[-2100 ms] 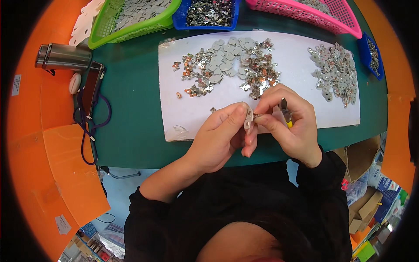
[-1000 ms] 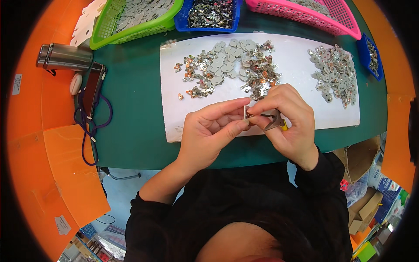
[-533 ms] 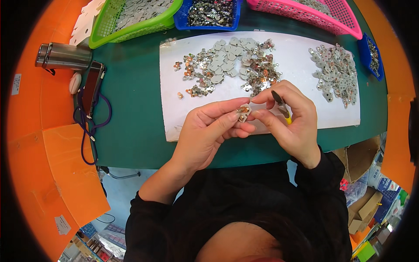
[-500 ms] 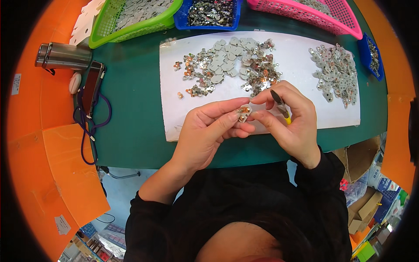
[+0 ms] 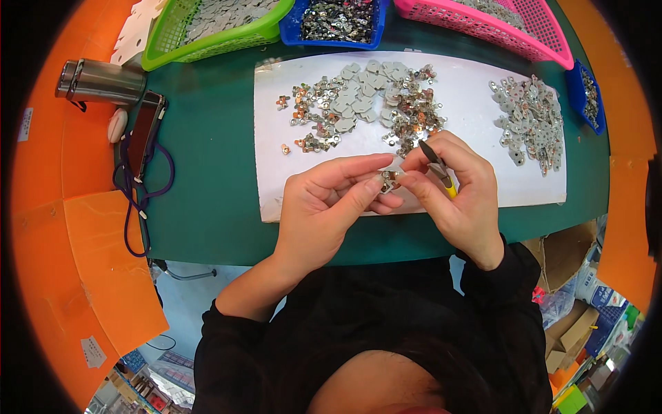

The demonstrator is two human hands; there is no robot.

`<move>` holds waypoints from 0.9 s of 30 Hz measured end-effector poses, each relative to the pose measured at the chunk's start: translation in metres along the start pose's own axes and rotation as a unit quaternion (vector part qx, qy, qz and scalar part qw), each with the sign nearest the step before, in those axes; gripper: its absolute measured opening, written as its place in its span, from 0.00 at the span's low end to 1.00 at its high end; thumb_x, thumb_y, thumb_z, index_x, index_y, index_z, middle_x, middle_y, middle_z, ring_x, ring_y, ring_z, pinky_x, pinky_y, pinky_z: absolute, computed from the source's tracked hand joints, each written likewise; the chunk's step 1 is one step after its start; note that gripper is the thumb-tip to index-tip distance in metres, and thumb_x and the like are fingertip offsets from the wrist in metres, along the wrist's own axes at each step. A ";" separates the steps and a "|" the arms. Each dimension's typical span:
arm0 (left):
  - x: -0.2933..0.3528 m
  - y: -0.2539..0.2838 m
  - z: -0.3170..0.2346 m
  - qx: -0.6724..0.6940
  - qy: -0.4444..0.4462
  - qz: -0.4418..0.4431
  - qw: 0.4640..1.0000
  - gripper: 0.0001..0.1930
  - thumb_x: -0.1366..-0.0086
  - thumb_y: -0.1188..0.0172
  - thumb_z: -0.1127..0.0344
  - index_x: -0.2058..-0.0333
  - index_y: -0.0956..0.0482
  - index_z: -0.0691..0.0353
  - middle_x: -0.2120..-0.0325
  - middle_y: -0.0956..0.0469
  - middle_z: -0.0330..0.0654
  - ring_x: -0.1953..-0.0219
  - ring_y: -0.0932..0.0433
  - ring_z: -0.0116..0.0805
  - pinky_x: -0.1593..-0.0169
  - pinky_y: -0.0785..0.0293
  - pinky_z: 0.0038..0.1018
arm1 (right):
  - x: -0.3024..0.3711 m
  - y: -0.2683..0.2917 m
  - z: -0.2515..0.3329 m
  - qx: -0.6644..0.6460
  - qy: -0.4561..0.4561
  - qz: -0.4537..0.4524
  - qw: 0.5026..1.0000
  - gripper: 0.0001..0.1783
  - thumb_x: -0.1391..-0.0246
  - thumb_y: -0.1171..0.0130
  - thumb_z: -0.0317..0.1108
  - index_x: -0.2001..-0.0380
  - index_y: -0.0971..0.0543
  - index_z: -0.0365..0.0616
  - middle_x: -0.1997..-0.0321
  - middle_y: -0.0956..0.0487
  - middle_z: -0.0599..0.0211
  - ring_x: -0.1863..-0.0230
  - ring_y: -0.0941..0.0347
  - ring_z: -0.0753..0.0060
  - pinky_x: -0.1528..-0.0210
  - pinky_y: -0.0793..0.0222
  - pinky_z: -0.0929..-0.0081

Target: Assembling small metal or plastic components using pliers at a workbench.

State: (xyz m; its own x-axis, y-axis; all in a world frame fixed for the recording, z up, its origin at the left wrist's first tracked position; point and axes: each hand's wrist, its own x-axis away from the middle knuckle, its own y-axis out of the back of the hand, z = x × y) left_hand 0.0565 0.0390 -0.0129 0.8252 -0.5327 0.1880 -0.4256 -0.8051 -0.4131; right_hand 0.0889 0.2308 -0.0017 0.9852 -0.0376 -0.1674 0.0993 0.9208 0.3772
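Observation:
My left hand (image 5: 324,200) pinches a small pale plate with shiny metal and copper-coloured pieces on it (image 5: 389,181), between thumb and fingers. My right hand (image 5: 463,190) meets it from the other side, thumb and index fingertips at the plate's edge. Tucked in the right hand is a slim tool (image 5: 438,168) with a dark tapered end and a yellow part; the palm hides the rest. Just beyond the hands, on a white board (image 5: 476,138), lie a heap of grey flat plates (image 5: 358,93), small metal pieces (image 5: 414,114) and copper-toned ones.
A separate pile of silvery flat parts (image 5: 529,121) lies at the board's right. Along the back stand a green basket (image 5: 221,38), a blue tray (image 5: 331,44) and a pink basket (image 5: 483,31). A smaller blue tray (image 5: 597,124), a steel flask (image 5: 107,83) and a corded phone-like device (image 5: 146,131) flank the board.
The small plate has turned slightly between my fingertips, and my right thumb and index finger have closed in on its edge. The whole view has shifted a little.

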 end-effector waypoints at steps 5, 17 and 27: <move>-0.002 -0.001 -0.001 0.041 0.022 -0.012 0.999 0.14 0.28 0.46 0.69 0.49 0.23 0.71 0.60 0.18 0.50 0.62 0.15 0.35 0.57 0.17 0.27 | 0.000 -0.001 0.002 0.004 0.014 -0.003 1.000 0.03 0.50 0.37 0.21 0.70 0.22 0.36 0.70 0.24 0.65 0.68 0.29 0.73 0.63 0.35 0.77; -0.004 0.006 0.001 0.105 0.050 0.003 0.993 0.12 0.30 0.43 0.72 0.51 0.22 0.70 0.60 0.18 0.48 0.61 0.16 0.33 0.57 0.17 0.26 | -0.001 -0.002 0.005 0.003 0.014 0.016 1.000 0.05 0.52 0.37 0.20 0.70 0.22 0.37 0.71 0.24 0.65 0.69 0.29 0.74 0.65 0.36 0.78; -0.003 0.000 0.000 0.052 0.030 0.020 0.998 0.13 0.27 0.48 0.65 0.55 0.23 0.71 0.63 0.18 0.51 0.65 0.16 0.34 0.58 0.18 0.29 | -0.001 0.000 -0.002 -0.019 0.061 -0.007 0.998 0.08 0.57 0.35 0.20 0.71 0.21 0.40 0.72 0.24 0.67 0.69 0.29 0.69 0.66 0.34 0.75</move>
State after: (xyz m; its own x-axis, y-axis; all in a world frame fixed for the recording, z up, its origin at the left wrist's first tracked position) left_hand 0.0540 0.0404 -0.0140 0.7834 -0.5806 0.2216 -0.4139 -0.7534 -0.5109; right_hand 0.0879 0.2312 -0.0038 0.9590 -0.0049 -0.2832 0.1049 0.9350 0.3389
